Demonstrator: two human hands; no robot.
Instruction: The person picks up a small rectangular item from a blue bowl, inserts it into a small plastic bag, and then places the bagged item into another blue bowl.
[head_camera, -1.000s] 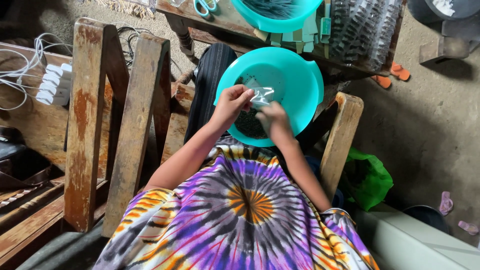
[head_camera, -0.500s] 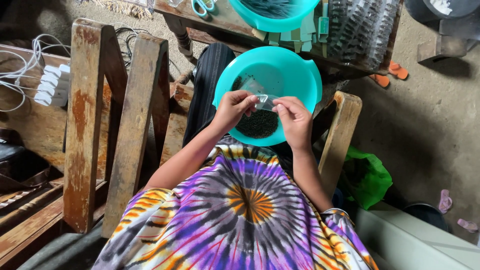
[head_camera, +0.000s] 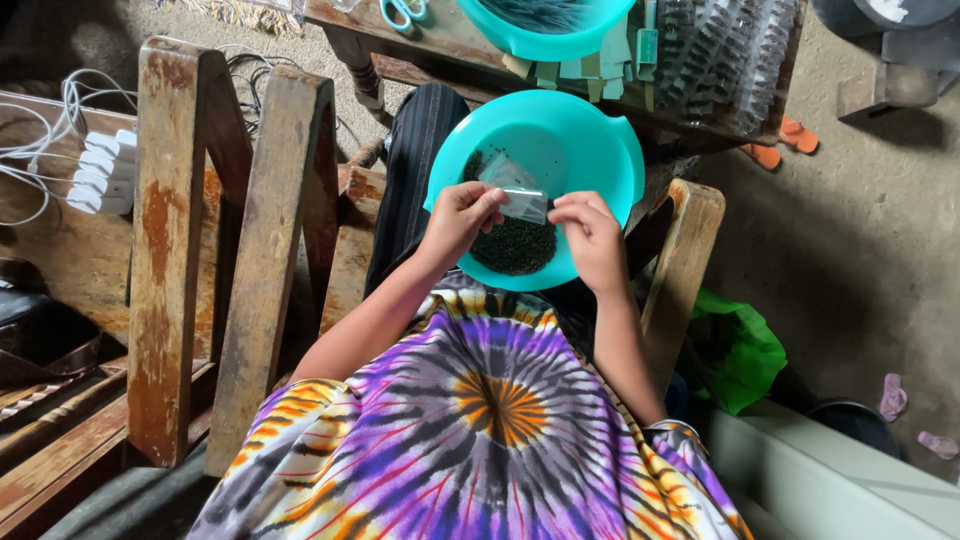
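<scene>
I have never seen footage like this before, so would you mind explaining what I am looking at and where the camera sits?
There is no machine here. A person wears the camera on their head, so it looks straight down over their tie-dye shirt at their own bare hands.

The left hand and right hand together hold a small clear packet by its ends, over a teal bowl. The bowl sits in front of the person and holds a heap of small dark grains.

Further off, a wooden table carries a second teal bowl, scissors and strips of packets. Wooden chair parts stand to the left, and a green bag lies on the floor to the right.
</scene>
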